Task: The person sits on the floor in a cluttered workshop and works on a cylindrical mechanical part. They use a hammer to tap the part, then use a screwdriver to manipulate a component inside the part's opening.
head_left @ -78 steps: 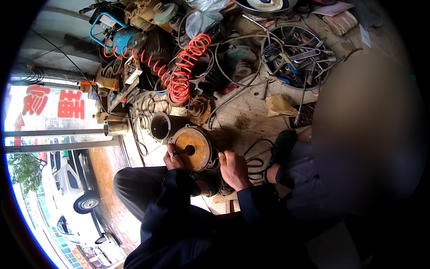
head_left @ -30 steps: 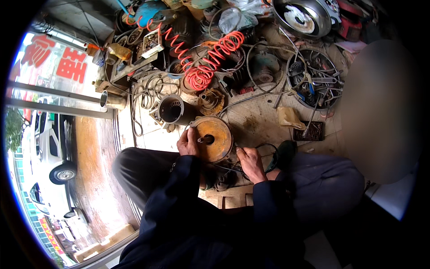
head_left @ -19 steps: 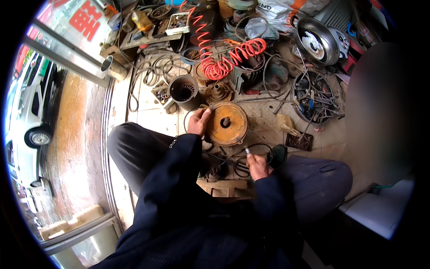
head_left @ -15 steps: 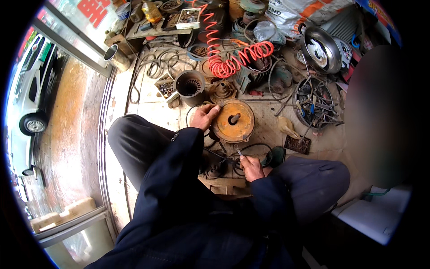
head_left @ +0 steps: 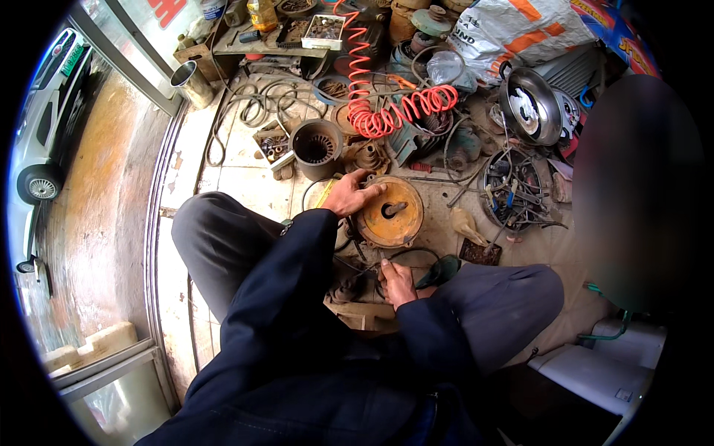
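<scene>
A round, rusty orange motor end cover [head_left: 390,227] with a shaft stub sticking up from its centre lies in front of me. My left hand [head_left: 352,195] grips its upper left edge, thumb on top and fingers along the rim. Just below the cover, my right hand [head_left: 397,282] is closed around a slim metal wrench [head_left: 384,257], whose tip points at the cover's lower rim; whether they touch I cannot tell. Beyond my left hand stands a hollow motor stator housing [head_left: 316,149]. Next to it sits a rusty flanged part [head_left: 366,157].
A coiled red air hose [head_left: 401,111] hangs across the back. To the right are a basket of tools [head_left: 513,189], a brush [head_left: 467,223] and a steel pan [head_left: 547,123]. Dark cables [head_left: 260,104] lie across the tiles. A wooden block [head_left: 361,316] lies between my legs.
The wrench in my right hand has moved slightly left and is more hidden by the fingers. My left hand has shifted, its thumb reaching further over the cover. The view has tilted slightly.
</scene>
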Demonstrator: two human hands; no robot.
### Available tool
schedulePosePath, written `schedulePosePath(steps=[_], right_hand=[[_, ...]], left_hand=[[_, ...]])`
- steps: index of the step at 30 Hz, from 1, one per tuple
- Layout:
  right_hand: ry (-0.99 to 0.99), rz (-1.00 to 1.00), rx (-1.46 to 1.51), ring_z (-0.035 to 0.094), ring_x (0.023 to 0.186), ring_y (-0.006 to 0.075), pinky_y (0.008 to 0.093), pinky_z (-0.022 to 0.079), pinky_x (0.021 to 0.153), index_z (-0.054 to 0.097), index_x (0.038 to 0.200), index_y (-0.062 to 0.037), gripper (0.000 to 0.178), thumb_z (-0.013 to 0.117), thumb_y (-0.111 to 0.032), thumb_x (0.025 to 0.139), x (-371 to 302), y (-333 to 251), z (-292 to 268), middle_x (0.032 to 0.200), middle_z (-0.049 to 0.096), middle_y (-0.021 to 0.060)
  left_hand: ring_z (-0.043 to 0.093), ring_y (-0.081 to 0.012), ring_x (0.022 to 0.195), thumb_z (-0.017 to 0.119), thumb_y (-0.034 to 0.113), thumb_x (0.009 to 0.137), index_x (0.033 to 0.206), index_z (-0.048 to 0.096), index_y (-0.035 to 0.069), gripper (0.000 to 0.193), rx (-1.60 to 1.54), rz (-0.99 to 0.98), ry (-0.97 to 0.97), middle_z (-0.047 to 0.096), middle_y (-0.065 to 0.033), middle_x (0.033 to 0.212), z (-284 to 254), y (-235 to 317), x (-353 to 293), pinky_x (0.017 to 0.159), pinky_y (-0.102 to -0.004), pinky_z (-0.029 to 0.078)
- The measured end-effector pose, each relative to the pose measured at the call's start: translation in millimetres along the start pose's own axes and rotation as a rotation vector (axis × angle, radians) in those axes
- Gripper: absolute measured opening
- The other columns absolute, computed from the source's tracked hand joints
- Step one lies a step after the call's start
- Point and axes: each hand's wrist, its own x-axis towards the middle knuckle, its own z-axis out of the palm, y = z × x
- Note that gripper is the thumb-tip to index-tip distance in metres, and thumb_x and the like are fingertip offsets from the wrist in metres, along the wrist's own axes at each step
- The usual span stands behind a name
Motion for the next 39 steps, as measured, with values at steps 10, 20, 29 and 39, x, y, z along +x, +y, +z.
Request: schedulePosePath(steps=[10,20,29,39], right_hand=[[0.126,-0.149,-0.158,0.046,0.055,0.0099,0.0336,0.038,0.053,0.058,0.064,-0.0008,0.041,0.067,-0.027,0.094,3.0,3.6,-21.9,0.057,0.051,0.0020],[-0.061,-0.200,-0.583,0.048,0.058,0.0110,0.0336,0.038,0.055,0.067,0.075,0.0061,0.040,0.073,-0.030,0.090,11.7,-52.1,-107.7,0.060,0.057,0.0061],[-0.085,-0.308,-0.565,0.049,0.056,0.0097,0.0351,0.038,0.052,0.067,0.070,0.0049,0.039,0.077,-0.031,0.084,29.1,-52.7,-143.5,0.055,0.056,0.0082],[-0.254,0.072,-0.503,0.050,0.053,0.0061,0.0228,0.035,0.048,0.072,0.081,0.0007,0.018,0.076,-0.017,0.082,69.8,-79.9,-191.3,0.063,0.060,-0.0009]], left_hand=[[0.066,-0.0118,0.082,0.075,0.019,0.092,0.117,0.063,-0.007,0.038,-0.494,-0.108,0.085,0.072,-0.0085,0.099,28.9,-18.6,7.0,0.072,-0.0266,0.056],[0.060,-0.0105,0.081,0.073,0.020,0.094,0.109,0.064,-0.002,0.028,-0.656,-0.038,0.563,0.069,-0.0044,0.093,88.7,-32.2,-36.0,0.072,-0.0252,0.050],[0.062,-0.0230,0.085,0.074,0.023,0.091,0.111,0.063,-0.002,0.033,-0.507,0.069,0.815,0.068,-0.0135,0.092,135.9,-55.9,-11.1,0.078,-0.0357,0.050],[0.052,-0.0369,0.100,0.067,0.021,0.093,0.106,0.056,-0.002,0.029,-0.051,-0.016,0.938,0.057,-0.0199,0.101,165.6,-0.2,-56.0,0.090,-0.0434,0.042]])
